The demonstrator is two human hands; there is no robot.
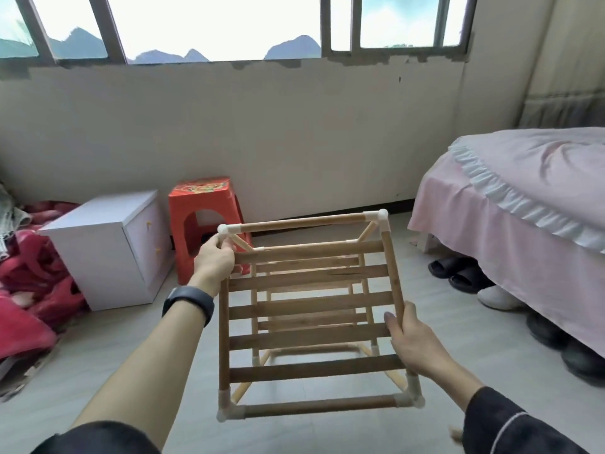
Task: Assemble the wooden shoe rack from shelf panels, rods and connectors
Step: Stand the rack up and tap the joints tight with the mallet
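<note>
The wooden shoe rack [311, 335] is held up in front of me above the floor, its slatted top shelf facing me and a lower shelf showing through the slats. White connectors [379, 217] join the rods at the corners. My left hand [214, 260] grips the left side rod near the far left corner. My right hand [409, 342] grips the right side rod about two thirds of the way toward me. A black band sits on my left wrist.
A red plastic stool [203, 217] and a white cabinet [108, 244] stand by the wall to the left, beside red bedding [29, 290]. A pink-covered bed [523, 204] fills the right, with shoes [458, 273] under it. Grey tile floor lies below.
</note>
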